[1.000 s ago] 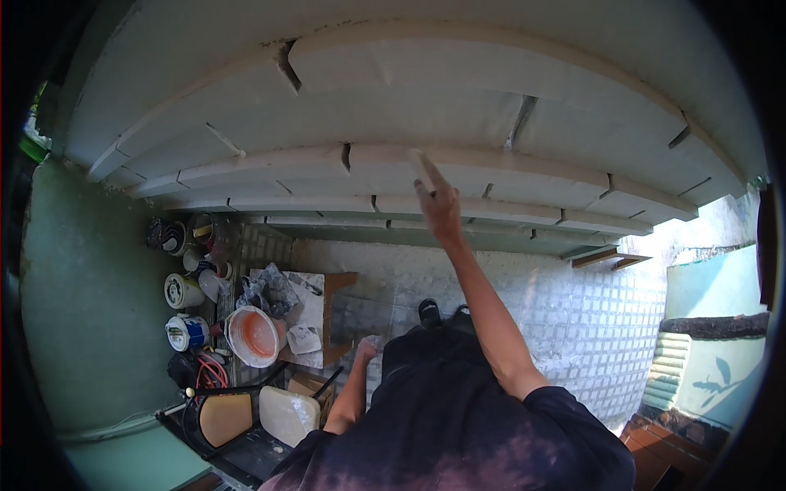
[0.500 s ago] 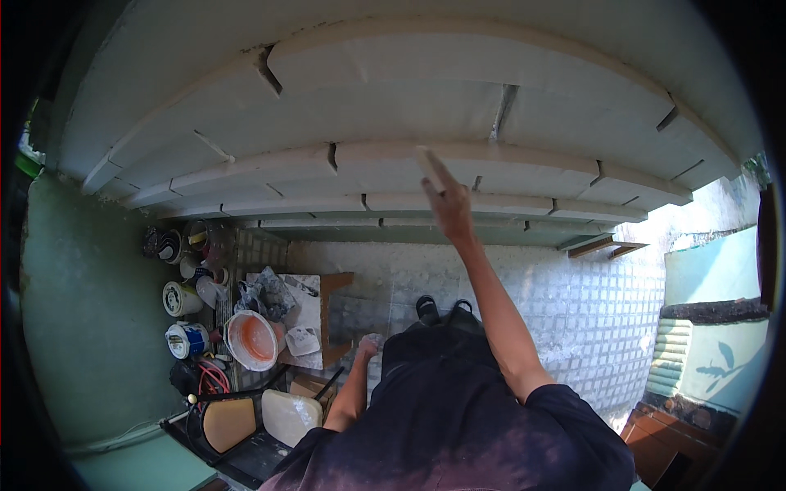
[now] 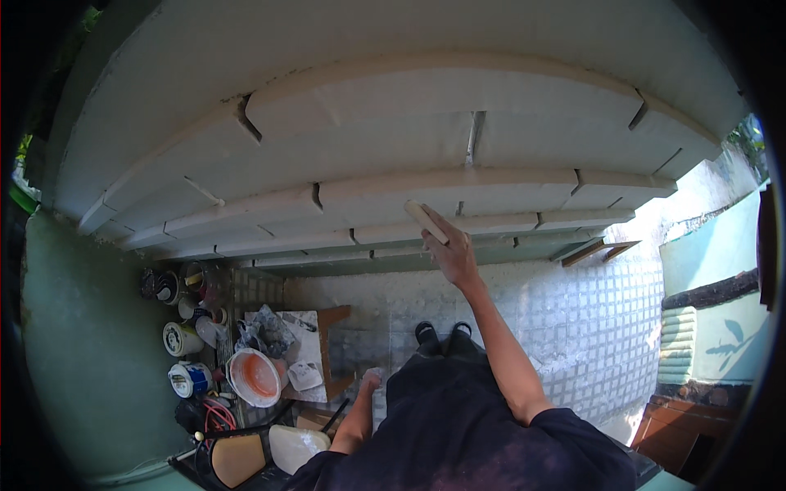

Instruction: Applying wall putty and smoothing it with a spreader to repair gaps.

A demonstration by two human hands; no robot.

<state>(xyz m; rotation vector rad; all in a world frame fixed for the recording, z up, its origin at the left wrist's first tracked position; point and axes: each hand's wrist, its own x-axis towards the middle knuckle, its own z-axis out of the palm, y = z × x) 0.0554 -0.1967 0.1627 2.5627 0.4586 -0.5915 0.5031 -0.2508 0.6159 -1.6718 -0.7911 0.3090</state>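
My right hand (image 3: 452,252) is closed around a pale, narrow flat block (image 3: 427,222), its arm stretched forward. The block lies against or just in front of the off-white wall (image 3: 385,196), below the edge of one of its stepped horizontal bands; I cannot tell whether it touches. Dark vertical notches break these bands. By my left side hangs my left hand (image 3: 372,378), fingers curled and whitish at the top. Whether it holds something small is too unclear to see. Nearest to it stands a low wooden bench (image 3: 336,317) with a dusty top.
On the bench are a crumpled grey plastic bag (image 3: 266,329) and a white container (image 3: 305,376). Beside it sits a bucket (image 3: 256,378) with an orange-stained inside. Paint tubs (image 3: 182,339) line the left wall. A chair (image 3: 237,460) stands at lower left, and a wooden frame (image 3: 596,250) at right.
The view has tilted, so the scene sits lower in the picture. My right hand has moved down along the wall with the block, which now shows more clearly. My left hand still hangs.
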